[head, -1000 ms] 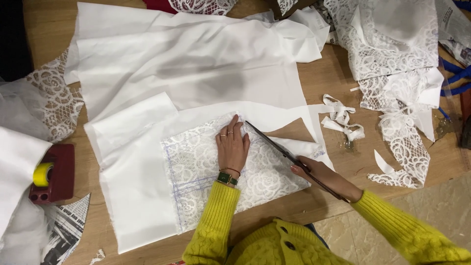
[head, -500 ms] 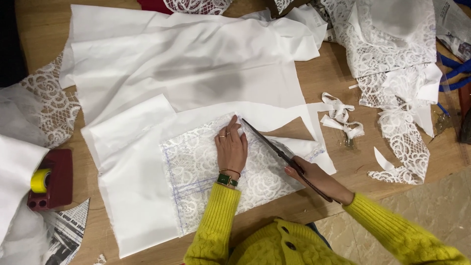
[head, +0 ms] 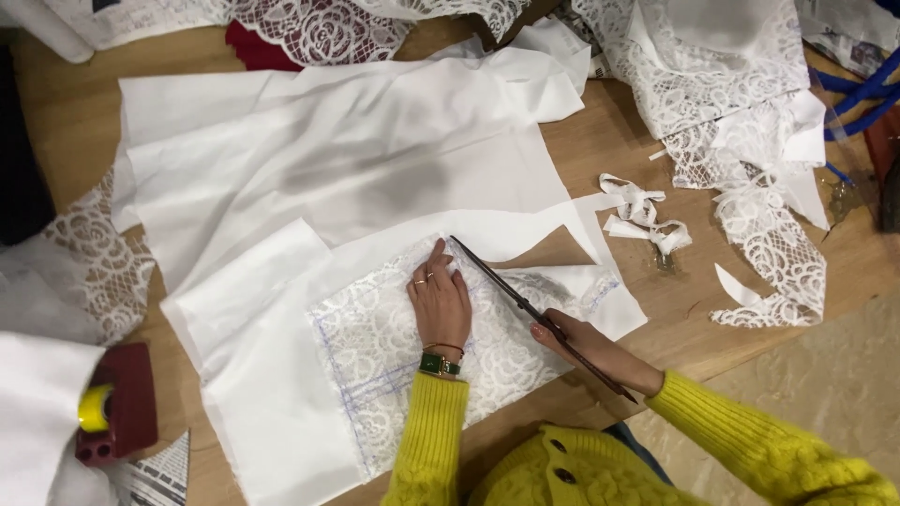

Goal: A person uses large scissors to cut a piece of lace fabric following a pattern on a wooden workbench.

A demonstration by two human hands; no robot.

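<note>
Your scissors [head: 525, 305] have slid a little farther along the lace panel [head: 394, 347], gripped in your right hand [head: 586, 347] beside it, while your left hand [head: 439, 305] lies flat, pinning this light, limp, snag-prone cloth near the cut.

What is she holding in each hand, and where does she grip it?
The right hand holds long scissors at the handle end. The left hand grips nothing; it presses flat on the lace panel.
</note>
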